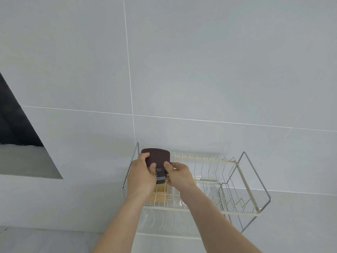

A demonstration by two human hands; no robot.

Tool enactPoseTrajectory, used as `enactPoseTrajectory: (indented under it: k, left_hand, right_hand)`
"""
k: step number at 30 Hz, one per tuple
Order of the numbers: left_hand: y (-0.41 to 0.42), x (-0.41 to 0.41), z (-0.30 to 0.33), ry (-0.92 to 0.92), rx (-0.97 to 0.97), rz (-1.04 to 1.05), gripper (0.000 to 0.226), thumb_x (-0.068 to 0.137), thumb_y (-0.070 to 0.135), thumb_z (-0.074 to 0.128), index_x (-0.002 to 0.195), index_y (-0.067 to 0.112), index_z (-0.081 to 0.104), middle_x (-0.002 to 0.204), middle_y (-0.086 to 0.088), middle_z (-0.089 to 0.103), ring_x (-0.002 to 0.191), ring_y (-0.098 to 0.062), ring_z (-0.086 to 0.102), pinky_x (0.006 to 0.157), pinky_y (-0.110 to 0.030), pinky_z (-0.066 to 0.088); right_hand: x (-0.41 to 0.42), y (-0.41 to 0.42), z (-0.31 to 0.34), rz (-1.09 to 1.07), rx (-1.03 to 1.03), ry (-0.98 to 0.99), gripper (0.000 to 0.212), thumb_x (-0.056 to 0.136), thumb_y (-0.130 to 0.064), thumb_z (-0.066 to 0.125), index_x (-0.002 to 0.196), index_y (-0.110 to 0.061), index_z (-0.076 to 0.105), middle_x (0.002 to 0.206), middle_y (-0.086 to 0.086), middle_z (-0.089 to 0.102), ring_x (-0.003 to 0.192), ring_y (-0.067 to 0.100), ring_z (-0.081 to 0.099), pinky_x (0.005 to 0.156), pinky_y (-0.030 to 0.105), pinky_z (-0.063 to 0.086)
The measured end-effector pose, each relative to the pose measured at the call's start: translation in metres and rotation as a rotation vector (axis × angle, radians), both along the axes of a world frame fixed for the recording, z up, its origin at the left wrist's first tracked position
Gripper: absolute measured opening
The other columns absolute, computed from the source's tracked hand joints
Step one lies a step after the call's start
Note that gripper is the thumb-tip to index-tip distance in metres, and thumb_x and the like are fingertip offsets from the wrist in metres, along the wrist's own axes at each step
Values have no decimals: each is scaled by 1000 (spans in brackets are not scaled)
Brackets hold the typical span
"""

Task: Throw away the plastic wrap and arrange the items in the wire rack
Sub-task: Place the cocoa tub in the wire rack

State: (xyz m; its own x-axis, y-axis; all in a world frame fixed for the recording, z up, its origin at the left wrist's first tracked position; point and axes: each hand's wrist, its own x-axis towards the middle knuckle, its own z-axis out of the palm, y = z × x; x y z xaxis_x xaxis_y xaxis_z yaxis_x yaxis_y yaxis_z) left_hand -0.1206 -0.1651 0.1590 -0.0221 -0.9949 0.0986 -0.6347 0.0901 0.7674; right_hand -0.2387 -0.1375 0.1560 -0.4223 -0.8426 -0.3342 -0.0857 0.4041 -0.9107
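Note:
A cream and chrome wire rack (pixel 244 181) stands against the grey tiled wall. Over its left end, both hands hold a dark maroon flat item with white lettering (pixel 158 159), upright. My left hand (pixel 140 175) grips its left edge, with the thumb on the front. My right hand (pixel 179 175) grips its right lower edge. A light wooden piece (pixel 160 193) lies in the rack just below the dark item. No plastic wrap is plainly visible.
The rack's upright wire dividers (pixel 209 167) fill its middle and right part. A lower tier with curved wires (pixel 164 222) shows beneath. A dark opening (pixel 16 125) cuts into the wall at the left. A pale counter (pixel 45 240) lies below.

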Motion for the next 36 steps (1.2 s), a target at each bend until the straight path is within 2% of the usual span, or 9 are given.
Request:
enactPoseTrajectory:
  k: [5,10,14,17,22,26,29,32,36]
  left_hand:
    - [5,4,2,-72,20,-1,41,99,31,48,139,29,42,115,-8,65,107,-29,60,80,-36,45]
    - [19,8,3,-96,37,5,47,97,37,47,143,36,35,114,-5,65,106,-29,61,86,-41,51]
    - [42,11,12,-94,-40,19,55,92,40,54,144,34,35,122,-1,61,112,-25,59,91,-41,49]
    - [65,8,23,-61,-123,70,58,91,42,56,144,31,38,137,2,55,125,-23,52,95,-41,47]
    - [89,-7,16,7,-222,-109,54,92,45,54,143,31,40,141,7,52,130,-17,49,101,-41,49]
    - [107,-21,4,-17,-219,-232,51,93,40,56,141,28,43,140,9,52,132,-15,46,106,-36,44]
    - [137,-37,-1,-17,-241,-292,45,94,37,57,137,28,49,136,9,54,129,-14,48,100,-32,44]
    - [166,-55,-15,-2,-212,-364,40,94,37,57,133,29,52,132,14,57,126,-11,51,101,-31,46]
    - [211,-88,-41,-22,-98,-429,39,95,41,54,133,33,49,131,16,57,124,-9,54,103,-36,48]
  right_hand:
    - [-1,5,1,-14,21,41,42,91,-50,61,114,-17,75,96,2,68,86,22,62,97,46,58]
    - [-5,19,13,-9,-15,187,52,95,-51,59,134,-18,64,128,4,71,103,18,60,91,31,47]
    - [-7,33,27,-67,-102,317,50,96,-48,60,137,-20,61,132,4,69,116,21,65,101,36,49]
    - [-8,43,33,-53,-144,393,48,96,-47,60,137,-22,61,134,2,68,123,19,63,106,38,49]
    - [-20,76,33,-93,-152,570,51,97,-48,60,141,-22,57,142,-4,62,133,17,56,108,36,45]
    - [-36,106,36,-122,-183,747,47,97,-46,60,139,-25,58,138,-4,63,117,22,64,98,39,51]
    - [-56,135,33,-178,-257,806,38,97,-39,63,133,-25,64,130,-7,67,105,19,68,87,35,54]
    - [-78,167,27,-262,-320,826,30,96,-33,65,125,-27,68,122,-8,70,87,21,71,79,38,57]
    - [-116,220,-1,-328,-319,832,21,95,-29,66,115,-26,71,107,-7,72,86,16,71,75,39,59]
